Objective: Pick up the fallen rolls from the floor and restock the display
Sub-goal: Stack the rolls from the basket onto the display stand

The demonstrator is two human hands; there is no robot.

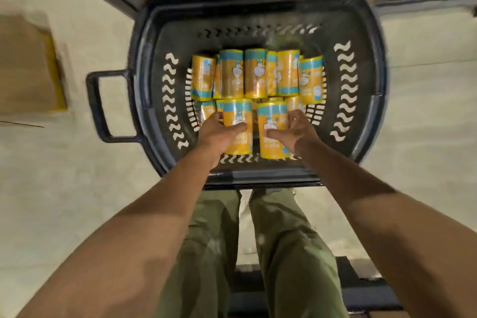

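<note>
Inside the basket (pixel 258 179), my left hand (pixel 219 134) is gripping the left roll (pixel 240 142) and my right hand (pixel 296 130) is gripping the right roll (pixel 272 148); other rolls (pixel 255 73) are lying just behind them.

Nothing here can be read. The yellow-and-teal wrapped cylindrical rolls (pixel 255 72) in the dark plastic basket (pixel 369 59) carry printed lettering beside a white cartoon figure, but it is too blurred to make out.

both bare arms stretch forward and down, nearly parallel. the left hand (pixel 219 133) curls round a roll (pixel 238 143), thumb across its front; the right hand (pixel 296 131) grips a second roll (pixel 271 116) the same way.
</note>
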